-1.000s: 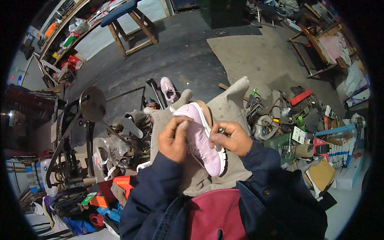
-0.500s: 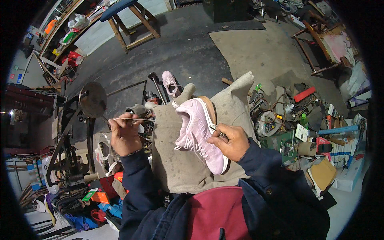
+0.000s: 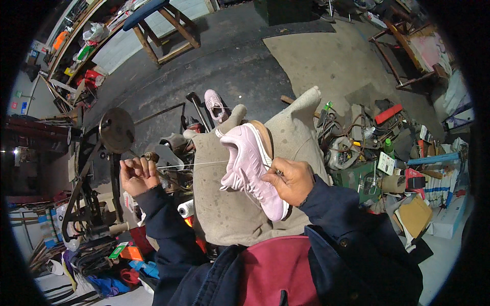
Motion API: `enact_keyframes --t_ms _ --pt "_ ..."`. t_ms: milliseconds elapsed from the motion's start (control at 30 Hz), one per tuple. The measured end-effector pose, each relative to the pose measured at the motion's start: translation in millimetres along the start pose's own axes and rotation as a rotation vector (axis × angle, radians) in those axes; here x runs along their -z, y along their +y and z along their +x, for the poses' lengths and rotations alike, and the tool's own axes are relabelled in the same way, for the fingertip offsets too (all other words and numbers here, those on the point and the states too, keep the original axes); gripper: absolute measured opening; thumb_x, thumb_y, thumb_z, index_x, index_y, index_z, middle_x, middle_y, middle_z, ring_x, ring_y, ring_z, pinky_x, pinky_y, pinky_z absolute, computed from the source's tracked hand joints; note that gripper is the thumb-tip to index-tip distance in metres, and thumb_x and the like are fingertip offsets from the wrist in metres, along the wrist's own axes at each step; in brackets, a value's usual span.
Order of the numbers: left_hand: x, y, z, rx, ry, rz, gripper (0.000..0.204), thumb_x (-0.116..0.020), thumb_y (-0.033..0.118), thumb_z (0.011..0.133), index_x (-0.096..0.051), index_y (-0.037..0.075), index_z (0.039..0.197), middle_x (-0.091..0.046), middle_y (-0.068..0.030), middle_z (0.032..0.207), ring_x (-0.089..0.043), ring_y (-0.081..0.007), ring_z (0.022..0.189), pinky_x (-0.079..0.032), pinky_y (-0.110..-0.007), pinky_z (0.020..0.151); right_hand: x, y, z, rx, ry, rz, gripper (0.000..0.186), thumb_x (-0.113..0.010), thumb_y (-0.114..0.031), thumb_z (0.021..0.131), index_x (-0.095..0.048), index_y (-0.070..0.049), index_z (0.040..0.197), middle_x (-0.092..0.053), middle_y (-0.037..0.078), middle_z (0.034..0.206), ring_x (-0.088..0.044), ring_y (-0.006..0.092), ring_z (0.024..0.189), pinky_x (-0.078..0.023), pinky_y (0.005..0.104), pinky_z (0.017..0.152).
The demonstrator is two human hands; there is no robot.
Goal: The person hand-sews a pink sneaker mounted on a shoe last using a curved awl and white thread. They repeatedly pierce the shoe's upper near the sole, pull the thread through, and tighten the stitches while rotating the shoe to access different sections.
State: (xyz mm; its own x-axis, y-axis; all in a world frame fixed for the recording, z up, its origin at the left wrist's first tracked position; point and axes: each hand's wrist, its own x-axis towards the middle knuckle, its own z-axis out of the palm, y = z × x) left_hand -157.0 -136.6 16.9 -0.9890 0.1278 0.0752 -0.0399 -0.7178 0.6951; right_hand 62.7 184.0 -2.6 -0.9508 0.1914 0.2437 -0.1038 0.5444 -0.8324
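A pale pink sneaker (image 3: pixel 240 153) with a white and tan sole lies on the stained beige cloth (image 3: pixel 209 214) over my lap. My right hand (image 3: pixel 288 181) is closed on a small metal hand tool at the sneaker's side, its tip mostly hidden. Out to the left, my left hand (image 3: pixel 139 176) has curled fingers pinched on a white thread (image 3: pixel 199 163), which stretches taut to the sneaker. A second pink sneaker (image 3: pixel 215 104) sits farther forward, past the cloth.
An iron machine with a large wheel (image 3: pixel 116 130) stands at my left, above piled bags and scraps. Tools, tins and boards (image 3: pixel 388 163) crowd the right. A padded wooden stool (image 3: pixel 161 33) is ahead on the left, a wooden chair (image 3: pixel 408 51) at the far right. A white spool (image 3: pixel 186 208) sits beside the cloth.
My left hand has moved from the sneaker out to the left, drawing the thread into a long straight line. My right hand stays at the sneaker with the tool.
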Motion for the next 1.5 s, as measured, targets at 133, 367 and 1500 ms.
enact_keyframes --t_ms 133,367,1500 --pt "23.3 -6.9 -10.3 0.002 0.197 0.142 0.042 -0.046 0.037 0.109 -0.058 0.013 0.077 -0.033 0.0035 0.052 -0.022 -0.0109 0.043 -0.024 -0.030 0.041 -1.4 1.6 0.3 0.011 0.000 0.005 0.020 -0.079 -0.016 0.088 -0.064 -0.003 0.086 -0.068 0.016 0.074 -0.068 0.0329 0.063 -0.050 0.0393 0.056" --pt "55.7 -14.5 -16.9 0.060 0.434 0.222 0.040 -0.048 0.040 0.108 -0.056 0.016 0.077 -0.028 0.0056 0.050 -0.019 -0.0092 0.042 -0.022 -0.029 0.041 -5.8 7.0 -0.7 0.016 -0.046 -0.021 0.021 -0.077 -0.017 0.088 -0.060 -0.005 0.091 -0.067 0.018 0.079 -0.068 0.0393 0.071 -0.050 0.0453 0.058" --pt "-117.5 -68.7 -88.5 0.628 -0.671 1.011 0.057 -0.082 0.017 0.089 -0.055 -0.004 0.134 -0.069 -0.0131 0.118 -0.064 -0.0193 0.110 -0.050 -0.035 0.097 5.0 9.4 -1.3 -0.237 0.038 0.309 0.019 -0.073 -0.018 0.096 -0.064 -0.002 0.090 -0.055 0.000 0.063 -0.047 0.0041 0.058 -0.040 0.0270 0.054"
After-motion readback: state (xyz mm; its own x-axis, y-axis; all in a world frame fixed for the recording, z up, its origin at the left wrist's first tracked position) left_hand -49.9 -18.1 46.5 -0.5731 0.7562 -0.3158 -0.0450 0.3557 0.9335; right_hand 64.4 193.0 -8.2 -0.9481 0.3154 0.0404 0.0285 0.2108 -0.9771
